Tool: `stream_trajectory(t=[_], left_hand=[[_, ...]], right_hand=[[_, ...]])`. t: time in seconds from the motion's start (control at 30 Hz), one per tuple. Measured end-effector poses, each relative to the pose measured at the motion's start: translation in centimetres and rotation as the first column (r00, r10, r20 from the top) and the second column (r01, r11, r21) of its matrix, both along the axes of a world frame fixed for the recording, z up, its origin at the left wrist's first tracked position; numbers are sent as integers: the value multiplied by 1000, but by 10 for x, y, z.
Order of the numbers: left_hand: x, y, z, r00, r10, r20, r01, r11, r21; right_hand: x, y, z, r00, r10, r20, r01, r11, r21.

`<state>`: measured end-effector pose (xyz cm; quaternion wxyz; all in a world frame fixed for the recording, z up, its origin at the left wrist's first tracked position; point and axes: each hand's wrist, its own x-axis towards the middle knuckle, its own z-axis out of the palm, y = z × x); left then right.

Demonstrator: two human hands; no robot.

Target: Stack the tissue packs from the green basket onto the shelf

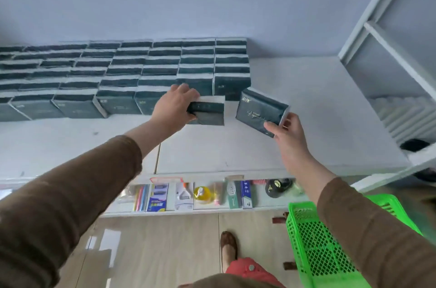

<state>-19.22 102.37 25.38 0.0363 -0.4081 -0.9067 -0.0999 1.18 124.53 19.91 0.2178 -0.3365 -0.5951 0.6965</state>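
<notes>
Dark green tissue packs (122, 75) stand stacked in several rows along the back of the white shelf (306, 122). My left hand (175, 105) grips one dark green pack (208, 111) just in front of the stack's right end. To its right, my right hand (289, 139) holds a second pack (258, 111) by its near corner, tilted above the shelf. The green basket (313, 245) sits low at the right, partly behind my right sleeve; no packs show inside it.
A white shelving unit (389, 56) rises at the right, with white items on its lower level. Under the shelf's front edge runs a lower ledge of small goods (203, 195). My foot (228, 246) is on the tiled floor below.
</notes>
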Motion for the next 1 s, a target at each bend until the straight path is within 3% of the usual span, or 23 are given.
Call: stream_trajectory(t=[0.17,0.4,0.53,0.63,0.87,1.0], left_hand=[[-47,17,-7,981,-44,-188,19,991,-132],[-73,21,-19,974,-23,-227,-29,974,-225],[-77,20,-22,970,4,-241,-58,974,-220],[-77,20,-25,967,23,-254,-78,975,-209],[-65,17,-25,972,106,-211,-139,979,-148],[-48,-2,-17,974,92,-206,-102,994,-38]], right_hand=[[-44,27,-6,995,88,46,-93,989,116],[-88,37,-26,964,155,217,-220,922,319],[-108,38,-36,942,157,298,-273,872,406],[-124,33,-40,956,72,286,-203,864,460],[-125,24,-40,966,38,255,-133,920,368],[-99,15,-18,962,-13,273,-148,815,560]])
